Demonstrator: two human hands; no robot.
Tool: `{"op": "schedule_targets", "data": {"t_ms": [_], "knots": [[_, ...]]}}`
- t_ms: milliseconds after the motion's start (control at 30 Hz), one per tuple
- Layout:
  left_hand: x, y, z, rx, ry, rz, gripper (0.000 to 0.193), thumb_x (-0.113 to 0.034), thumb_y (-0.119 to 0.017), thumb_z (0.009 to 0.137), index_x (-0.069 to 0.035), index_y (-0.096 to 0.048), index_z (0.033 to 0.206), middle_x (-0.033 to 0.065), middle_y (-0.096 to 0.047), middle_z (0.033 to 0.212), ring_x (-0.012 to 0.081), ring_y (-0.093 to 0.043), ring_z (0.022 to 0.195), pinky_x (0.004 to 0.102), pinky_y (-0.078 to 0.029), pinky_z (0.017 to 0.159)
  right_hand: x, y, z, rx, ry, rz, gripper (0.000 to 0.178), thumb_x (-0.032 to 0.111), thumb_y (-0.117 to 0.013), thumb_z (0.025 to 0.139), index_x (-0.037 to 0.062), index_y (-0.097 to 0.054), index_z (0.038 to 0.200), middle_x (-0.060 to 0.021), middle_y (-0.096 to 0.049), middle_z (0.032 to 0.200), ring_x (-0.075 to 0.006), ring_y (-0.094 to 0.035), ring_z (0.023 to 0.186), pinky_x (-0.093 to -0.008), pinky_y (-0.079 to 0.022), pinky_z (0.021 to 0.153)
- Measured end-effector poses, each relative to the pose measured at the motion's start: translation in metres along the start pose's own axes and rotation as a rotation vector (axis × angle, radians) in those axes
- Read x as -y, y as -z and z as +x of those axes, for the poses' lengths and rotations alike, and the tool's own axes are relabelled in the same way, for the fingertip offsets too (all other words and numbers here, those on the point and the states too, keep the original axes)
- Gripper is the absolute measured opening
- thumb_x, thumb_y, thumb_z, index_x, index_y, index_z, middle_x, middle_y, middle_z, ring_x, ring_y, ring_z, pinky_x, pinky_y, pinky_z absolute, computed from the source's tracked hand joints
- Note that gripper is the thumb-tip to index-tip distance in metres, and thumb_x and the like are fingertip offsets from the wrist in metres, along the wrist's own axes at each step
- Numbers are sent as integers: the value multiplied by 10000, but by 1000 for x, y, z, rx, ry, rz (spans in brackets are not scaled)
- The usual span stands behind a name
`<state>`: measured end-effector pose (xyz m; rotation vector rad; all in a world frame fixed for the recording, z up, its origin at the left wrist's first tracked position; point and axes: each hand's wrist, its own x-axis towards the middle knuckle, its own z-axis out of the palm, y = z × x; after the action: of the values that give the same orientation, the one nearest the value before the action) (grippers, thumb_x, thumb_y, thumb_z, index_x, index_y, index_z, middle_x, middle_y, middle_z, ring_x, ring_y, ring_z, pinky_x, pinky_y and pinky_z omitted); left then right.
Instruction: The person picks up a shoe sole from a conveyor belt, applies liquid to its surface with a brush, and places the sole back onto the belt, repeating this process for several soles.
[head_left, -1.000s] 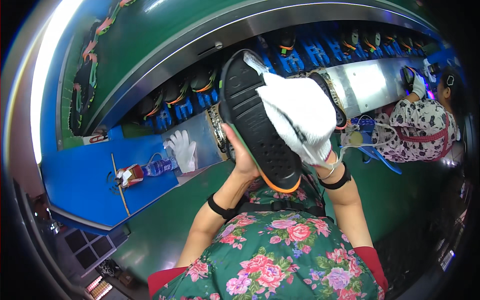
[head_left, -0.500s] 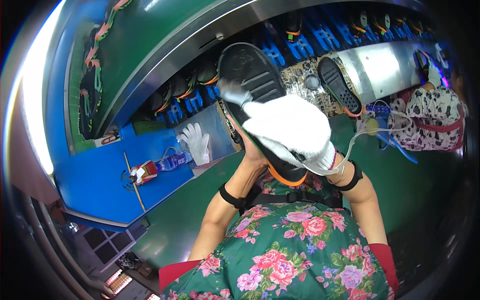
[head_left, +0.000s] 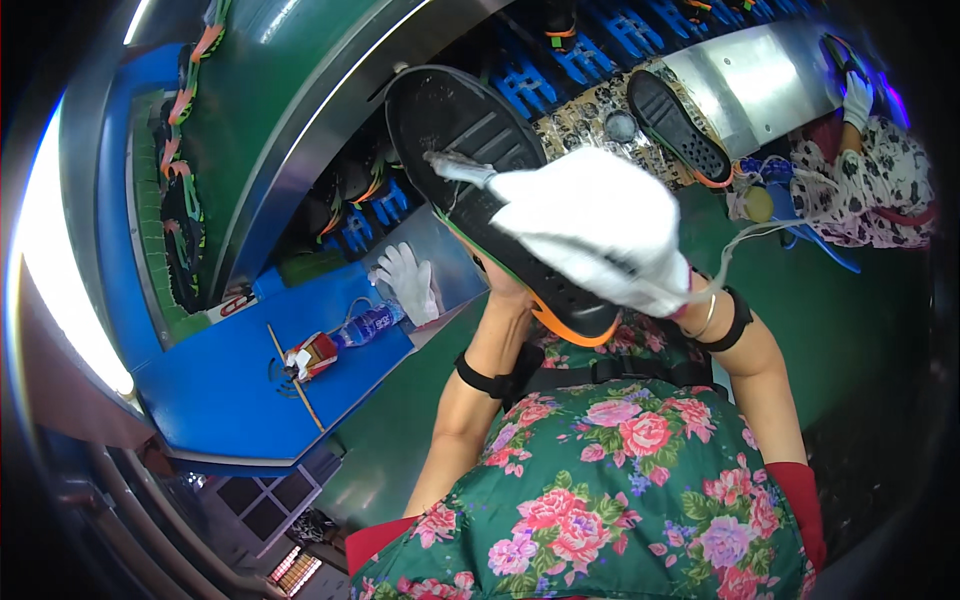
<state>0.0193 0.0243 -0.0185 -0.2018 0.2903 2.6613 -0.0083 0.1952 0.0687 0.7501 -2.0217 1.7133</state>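
Note:
A black shoe sole with an orange-edged heel is held tilted before me, its inner face up and toe pointing away. My left hand, bare, grips it from beneath at the left side; most of those fingers are hidden behind it. My right hand wears a white knitted glove and closes round a brush. The bristles lie over the forefoot of the sole, near its left edge. The glove covers the brush's handle.
Another black sole lies on a spotted work surface beside a small round cup. A blue table carries a white glove, a bottle, a red pack and a stick. Blue racks line the back. A co-worker sits at right.
The brush has moved inward from the left edge of the sole. My view has shifted slightly, and both hands keep their hold.

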Motion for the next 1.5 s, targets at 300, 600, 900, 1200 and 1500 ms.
{"op": "schedule_targets", "data": {"t_ms": [300, 600, 900, 1200, 1500], "knots": [[-23, 30, -6, -180, -22, 403, 1091, -942, -265, 859, -43, -539, 1411, 151, -656, 1307, 295, -656, 1180, 463, -522, 1039, -8, 3, -9, 61, 145, -100, 301, 122, -751, 839, 110, -779, 1139, -94, -769, 1095, -285, -728, 901, -373, -586, 772], [-27, -4, 4, -103, -4, 353, 1216, -1029, -220, 755, 13, -588, 1261, 177, -692, 1096, 248, -697, 959, 382, -577, 857, -10, 6, -22, 77, 136, -59, 318, 110, -788, 825, 106, -769, 1142, -71, -770, 1106, -259, -733, 893, -365, -596, 798], [-45, -5, 19, 266, 80, 309, 973, -798, -659, 817, 42, -526, 1289, 169, -637, 1169, 297, -635, 1143, 435, -539, 1006, -4, 0, -33, 102, 70, -38, 257, 138, -772, 860, 169, -796, 1115, -34, -772, 1112, -233, -720, 888, -361, -587, 783], [-48, -13, 25, 213, 15, 154, 1239, -1023, -435, 686, 50, -550, 1295, 183, -611, 1126, 319, -586, 1083, 468, -532, 927, 3, 5, -37, 86, -15, 7, 288, 109, -807, 828, 133, -787, 1114, -42, -776, 1084, -224, -722, 865, -350, -574, 740], [-53, -29, 33, 219, -76, 233, 1312, -1066, -352, 641, 77, -561, 1250, 187, -633, 1094, 322, -608, 1046, 451, -563, 898, 3, 9, -38, 102, -99, 170, 253, 38, -824, 764, 89, -805, 1012, -101, -791, 1054, -252, -745, 896, -351, -580, 752]]}}
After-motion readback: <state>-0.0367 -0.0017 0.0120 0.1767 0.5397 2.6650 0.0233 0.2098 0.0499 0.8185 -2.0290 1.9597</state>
